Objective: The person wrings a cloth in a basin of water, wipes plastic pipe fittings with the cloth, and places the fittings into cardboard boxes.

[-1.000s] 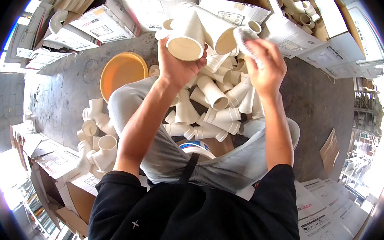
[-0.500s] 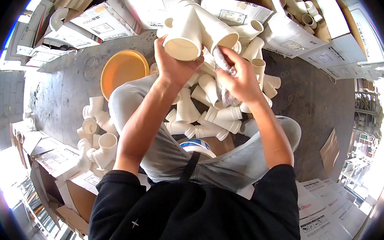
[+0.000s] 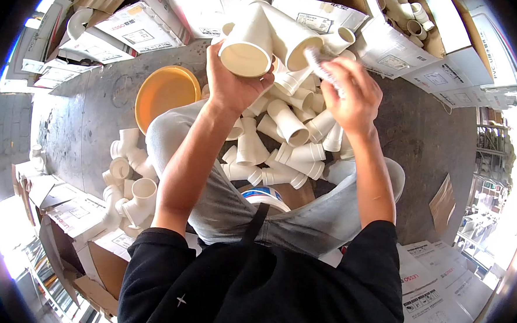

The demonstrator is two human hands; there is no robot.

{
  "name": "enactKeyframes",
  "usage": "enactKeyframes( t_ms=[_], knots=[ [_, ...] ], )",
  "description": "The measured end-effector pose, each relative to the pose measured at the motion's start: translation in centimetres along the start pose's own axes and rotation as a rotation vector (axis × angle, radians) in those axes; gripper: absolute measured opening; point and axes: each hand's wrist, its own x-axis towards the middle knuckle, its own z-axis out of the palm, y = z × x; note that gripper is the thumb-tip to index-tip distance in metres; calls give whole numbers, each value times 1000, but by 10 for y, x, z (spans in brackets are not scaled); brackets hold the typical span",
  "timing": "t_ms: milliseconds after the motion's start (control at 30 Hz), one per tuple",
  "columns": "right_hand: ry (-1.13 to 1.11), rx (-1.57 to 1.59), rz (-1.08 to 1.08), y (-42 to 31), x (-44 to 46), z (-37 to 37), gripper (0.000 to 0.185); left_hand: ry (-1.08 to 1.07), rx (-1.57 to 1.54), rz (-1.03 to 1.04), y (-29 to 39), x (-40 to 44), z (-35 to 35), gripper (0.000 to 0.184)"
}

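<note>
My left hand [image 3: 234, 81] is wrapped round one branch of a large white Y-shaped pipe fitting [image 3: 256, 33], holding it up with two open ends towards me. At the right-hand opening, my right hand [image 3: 352, 93] grips a bunched greyish-white cloth [image 3: 322, 65], blurred by motion. The cloth is near the rim; whether it touches cannot be made out. Below both hands, between my legs, lies a pile of white pipe fittings [image 3: 288, 123], partly hidden by my right hand and forearm.
An orange basin [image 3: 167, 98] stands on the floor to the left. More white fittings [image 3: 141, 197] lie at the lower left. Cardboard boxes [image 3: 137, 29] line the far side, one at the upper right holding fittings [image 3: 416, 28]. A white bucket [image 3: 266, 198] sits between my legs.
My right hand moved in below the fitting's right opening with the cloth, then back out to the right and up. My left hand and the held fitting have barely moved.
</note>
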Motion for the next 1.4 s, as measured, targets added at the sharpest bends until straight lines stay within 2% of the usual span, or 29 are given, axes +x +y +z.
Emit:
enactKeyframes(
  t_ms=[67, 167, 300, 333, 433, 467, 500, 567, 633, 700, 733, 767, 833, 900, 967, 1033, 1067, 1167, 1200, 1300, 1333, 1400],
  knots=[
    [-143, -170, -137, -3, -1, 0, 33, 59, 40, -20, -3, -2, 4, 66],
    [-307, -236, -10, -6, -6, 11, 35, 40, 91, -20, -4, -3, 1, 65],
    [-324, 183, 284, -27, -16, 22, 39, 72, 95, 11, -10, -11, 10, 64],
    [-395, 332, 375, -27, -17, 24, 39, 91, 92, 30, -14, -11, 12, 64],
    [-225, 1110, 1094, -37, -12, 22, 43, 47, 53, 22, -18, -10, 9, 64],
    [-50, 1241, 1190, -38, -10, 25, 50, 15, 33, 11, -18, -10, 8, 64],
    [-13, 1348, 1267, -38, -4, 18, 50, 8, 79, 4, -21, -9, 8, 65],
    [113, 1434, 1403, -29, -7, 20, 46, -3, 168, -10, -29, -9, 10, 66],
    [170, 1238, 1389, -20, -9, 25, 42, -174, 368, -24, -31, -9, 7, 68],
    [232, 1112, 1411, -5, -12, 22, 38, -117, 575, -8, -34, -15, 18, 59],
    [303, 1167, 1344, -1, -12, 19, 34, -94, 665, 17, -35, -11, 12, 56],
    [303, 1077, 1249, 5, -14, 19, 25, -70, 755, 43, -33, -3, -1, 54],
    [144, 647, 971, 6, -14, 11, 19, -26, 824, 81, -28, 1, -7, 51],
    [135, 387, 650, 1, -15, 10, 12, 16, 782, 103, -23, 2, -9, 49],
    [-4, -19, 162, 6, -9, 4, 12, -81, 627, -12, -19, 4, -8, 63],
    [-148, -269, -43, -6, -5, 1, 8, -111, 482, -116, -19, -2, 8, 74],
    [-150, -269, -113, -8, -7, 5, 7, -95, 516, -134, -20, 0, 6, 92],
    [-209, -252, -237, -19, -8, 12, 6, -49, 328, -260, -15, -2, 4, 98],
    [-239, -244, -265, -23, -8, 14, 7, -42, 293, -339, -14, 1, 0, 90],
    [-293, -229, -275, -29, -19, 30, 8, 75, 481, -233, -27, 2, -6, 77],
    [-321, -250, -273, -30, -21, 34, 10, 131, 445, -252, -27, 3, -7, 62],
    [-319, -280, -187, -32, -22, 36, 12, 150, 388, -217, -29, 3, -7, 59]
  ],
)
